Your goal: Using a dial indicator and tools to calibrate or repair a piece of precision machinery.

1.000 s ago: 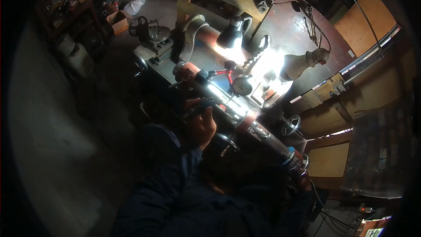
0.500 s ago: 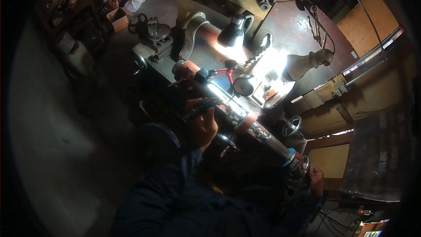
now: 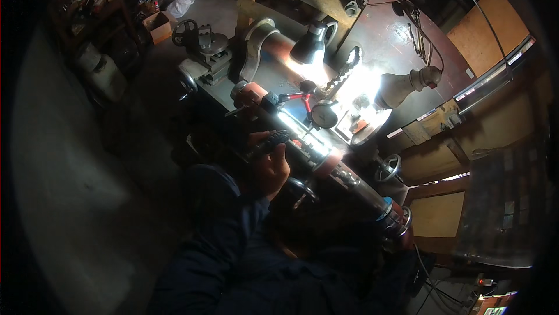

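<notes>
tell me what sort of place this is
Probably a metalworking shop, judging by the metal handwheel, the lit black lamp and the long metal tube by the person's hands.

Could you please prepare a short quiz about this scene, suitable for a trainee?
1. Which hand is nearer the dial gauge: (a) left, (b) right?
2. True or false: the black-shaded lamp is switched off.
3. Fill in: the bent arm beside the dial gauge is coloured ____.

Key:
1. (a): the left hand, its thumb and fingers on a dark ribbed object.
2. False: it shines.
3. Red.
</notes>
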`<control>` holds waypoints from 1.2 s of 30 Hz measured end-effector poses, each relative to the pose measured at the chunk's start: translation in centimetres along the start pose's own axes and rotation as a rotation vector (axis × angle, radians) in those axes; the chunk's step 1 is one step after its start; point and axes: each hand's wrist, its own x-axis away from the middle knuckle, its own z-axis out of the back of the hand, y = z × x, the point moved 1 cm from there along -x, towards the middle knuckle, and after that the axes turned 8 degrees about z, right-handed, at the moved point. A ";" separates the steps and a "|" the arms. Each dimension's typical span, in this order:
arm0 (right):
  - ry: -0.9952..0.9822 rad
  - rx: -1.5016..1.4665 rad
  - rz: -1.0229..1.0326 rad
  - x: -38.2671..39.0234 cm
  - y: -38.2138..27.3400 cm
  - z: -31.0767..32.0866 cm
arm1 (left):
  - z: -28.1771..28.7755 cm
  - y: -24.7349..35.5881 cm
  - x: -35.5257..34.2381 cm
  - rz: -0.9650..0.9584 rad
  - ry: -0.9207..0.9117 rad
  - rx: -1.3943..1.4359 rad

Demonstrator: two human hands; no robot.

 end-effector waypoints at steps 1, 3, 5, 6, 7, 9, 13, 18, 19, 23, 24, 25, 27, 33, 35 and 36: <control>-0.015 0.056 0.028 0.0 0.1 -0.3 | 0.0 0.0 0.0 -0.009 -0.005 0.002; -0.036 0.132 0.070 -0.4 0.2 -0.8 | -0.1 0.0 0.0 -0.018 -0.012 0.004; -0.042 0.177 0.092 -0.9 0.3 -1.0 | -0.5 0.0 0.2 0.006 0.009 0.086; -0.043 0.190 0.094 -1.0 0.3 -1.1 | -0.7 0.0 0.2 -0.003 0.025 0.074; -0.042 0.197 0.094 -1.1 0.4 -1.1 | -0.8 0.0 0.4 0.062 -0.009 0.156; -0.035 0.197 0.089 -1.2 0.4 -1.0 | -0.9 -0.1 0.5 0.128 -0.044 0.239; -0.021 0.187 0.073 -0.9 0.7 -0.7 | -1.1 0.1 0.8 0.119 -0.120 0.201; -0.003 0.174 0.059 -0.6 1.5 -0.3 | -1.4 0.4 0.6 -0.076 -0.137 0.045; 0.000 0.173 0.058 -0.6 1.6 -0.3 | -1.6 0.4 0.6 0.004 -0.141 0.127; 0.015 0.166 0.061 -0.7 1.9 -0.3 | -1.6 0.3 0.9 0.116 -0.066 0.143; 0.022 0.165 0.062 -0.7 1.9 -0.3 | -1.8 0.3 0.8 0.161 -0.136 0.137; 0.026 0.166 0.065 -0.8 1.9 -0.4 | -2.5 0.4 0.5 0.108 -0.140 0.124; 0.029 0.167 0.061 -0.9 1.9 -0.5 | -2.4 0.7 0.5 0.016 -0.164 0.030; 0.036 0.168 0.074 -1.0 1.9 -0.6 | -0.5 1.7 1.2 -0.037 0.070 0.193; 0.090 0.164 -0.001 -0.9 1.9 -0.5 | -0.7 1.5 0.7 -0.127 -0.091 0.044; 0.043 0.170 0.071 -0.8 1.9 -0.6 | -1.7 1.4 0.4 0.008 -0.252 0.076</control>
